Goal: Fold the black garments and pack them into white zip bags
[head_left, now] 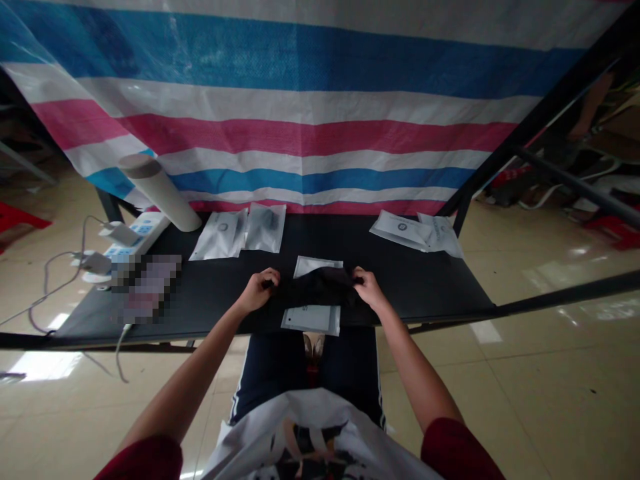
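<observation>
A black piece of cloth point(324, 285) is stretched sideways between my two hands, low over the dark table. My left hand point(260, 289) has its fingers closed on the cloth's left end. At the other end, my right hand point(367, 287) pinches the fabric. Under the cloth lies a pale plastic pouch point(313, 320); its top and bottom show, while its middle is covered. What kind of cloth item this is cannot be made out.
Plastic pouches point(220, 235) lie at the back left, others point(403, 230) at the back right. To the left are a bottle point(163, 193), a power strip point(135, 243) with plugs and cables, and a blurred phone-like object point(153, 287). A striped sheet point(300, 107) hangs behind the table point(425, 287).
</observation>
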Demonstrator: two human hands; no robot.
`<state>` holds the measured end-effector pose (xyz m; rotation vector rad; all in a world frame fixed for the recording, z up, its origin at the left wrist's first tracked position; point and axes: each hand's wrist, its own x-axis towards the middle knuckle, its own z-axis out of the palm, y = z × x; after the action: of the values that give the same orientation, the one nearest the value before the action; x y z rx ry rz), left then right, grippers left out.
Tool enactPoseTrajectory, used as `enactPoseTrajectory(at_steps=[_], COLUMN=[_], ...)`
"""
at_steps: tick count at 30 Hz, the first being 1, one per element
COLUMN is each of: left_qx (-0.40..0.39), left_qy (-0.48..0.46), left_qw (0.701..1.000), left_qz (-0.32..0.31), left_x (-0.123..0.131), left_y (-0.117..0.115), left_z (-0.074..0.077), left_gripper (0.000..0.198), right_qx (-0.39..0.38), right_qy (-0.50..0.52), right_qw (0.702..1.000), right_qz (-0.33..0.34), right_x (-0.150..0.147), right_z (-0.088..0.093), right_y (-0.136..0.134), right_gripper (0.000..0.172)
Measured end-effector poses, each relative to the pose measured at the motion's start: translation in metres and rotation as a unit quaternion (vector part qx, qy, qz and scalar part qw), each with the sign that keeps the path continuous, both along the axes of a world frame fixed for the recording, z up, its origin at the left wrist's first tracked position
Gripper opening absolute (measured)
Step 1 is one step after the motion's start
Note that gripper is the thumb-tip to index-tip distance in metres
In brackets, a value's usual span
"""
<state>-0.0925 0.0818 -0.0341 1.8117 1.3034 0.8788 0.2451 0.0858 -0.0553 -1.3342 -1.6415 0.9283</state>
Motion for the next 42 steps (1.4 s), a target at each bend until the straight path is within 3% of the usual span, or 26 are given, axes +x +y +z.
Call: enactPoseTrajectory(at_steps=[4, 7, 15, 17, 21, 24, 27, 31, 37, 42], left_qx=[0.016, 0.016, 0.105, 0.124, 0.147, 0.17, 0.192, 0.203, 0.16, 0.104], left_qy=[-0.017, 0.007, 0.117, 0.139, 0.189, 0.23, 0.252, 0.251, 0.213, 0.179], left_qw=[1.0, 1.0, 0.987, 0.981, 0.969, 0.956, 0.946, 0.946, 0.964, 0.974], left_qz=[-0.016, -0.008, -0.043, -0.047, -0.057, -0.072, -0.067, -0.032, 0.006, 0.094], left_x=[0.001, 0.001, -0.002, -0.002, -0.001, -0.001, -0.003, -0.007, -0.006, 0.001], left_y=[-0.006, -0.008, -0.018, -0.026, -0.046, -0.058, -0.066, -0.071, -0.072, -0.061], left_z=[0.004, 0.006, 0.011, 0.019, 0.036, 0.035, 0.02, -0.002, -0.006, -0.008], left_gripper=[0.013, 0.018, 0.024, 0.023, 0.039, 0.043, 0.026, 0.021, 0.02, 0.027], right_qx=[0.032, 0.023, 0.056, 0.056, 0.097, 0.148, 0.167, 0.174, 0.151, 0.109], right_qy=[-0.012, -0.005, 0.013, 0.004, -0.088, -0.21, -0.277, -0.297, -0.287, -0.249], right_qw=[0.999, 1.0, 0.998, 0.998, 0.99, 0.966, 0.945, 0.939, 0.946, 0.96], right_qz=[0.016, 0.008, 0.007, 0.002, -0.043, 0.013, 0.05, 0.013, 0.009, -0.07], right_x=[0.001, 0.001, 0.006, 0.007, 0.01, 0.01, 0.005, -0.003, -0.009, -0.011], right_z=[0.001, 0.001, -0.008, -0.006, 0.012, 0.029, 0.034, 0.02, 0.008, 0.007], right_y=[-0.004, -0.004, -0.007, -0.011, -0.027, -0.044, -0.059, -0.077, -0.097, -0.082], right_gripper=[0.008, 0.009, 0.013, 0.024, 0.068, 0.081, 0.066, 0.034, 0.026, 0.023])
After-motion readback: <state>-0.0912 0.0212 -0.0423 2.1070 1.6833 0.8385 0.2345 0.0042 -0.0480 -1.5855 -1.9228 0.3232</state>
